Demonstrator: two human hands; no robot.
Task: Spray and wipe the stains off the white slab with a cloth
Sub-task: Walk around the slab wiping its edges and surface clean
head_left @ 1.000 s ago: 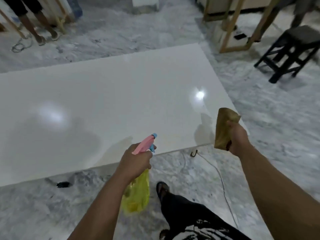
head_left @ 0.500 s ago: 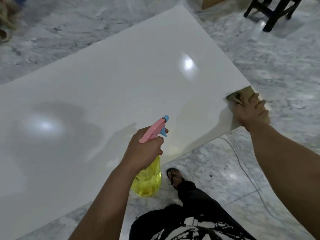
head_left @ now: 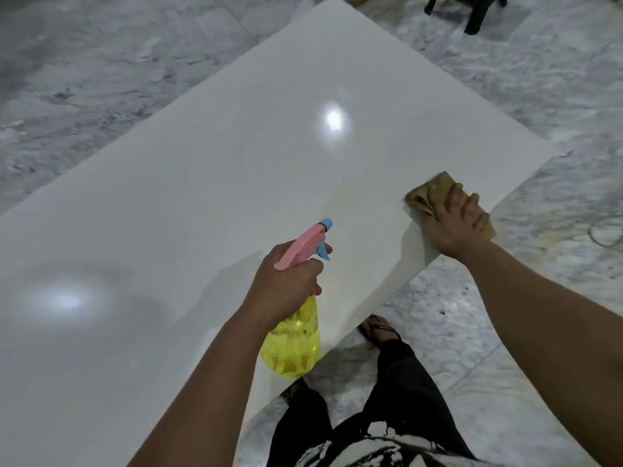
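A large glossy white slab (head_left: 236,170) lies flat on the marble floor and fills most of the view. My left hand (head_left: 286,284) grips a spray bottle (head_left: 293,345) with a yellow body and a pink and blue trigger head, held over the slab's near edge, nozzle pointing across the slab. My right hand (head_left: 455,224) presses a tan cloth (head_left: 426,193) flat onto the slab near its right corner. A faint yellowish smear (head_left: 350,203) shows on the slab left of the cloth.
Grey-veined marble floor (head_left: 526,106) surrounds the slab. A dark stool's legs (head_left: 472,11) stand at the top right. A thin cable (head_left: 603,230) lies on the floor at the right. My sandalled foot (head_left: 379,332) and dark trousers are just below the slab's near edge.
My right hand came down from mid-air and pressed the cloth onto the slab's right corner, then slid it a little to the left. The view dropped closer to the slab. The spray bottle stays gripped.
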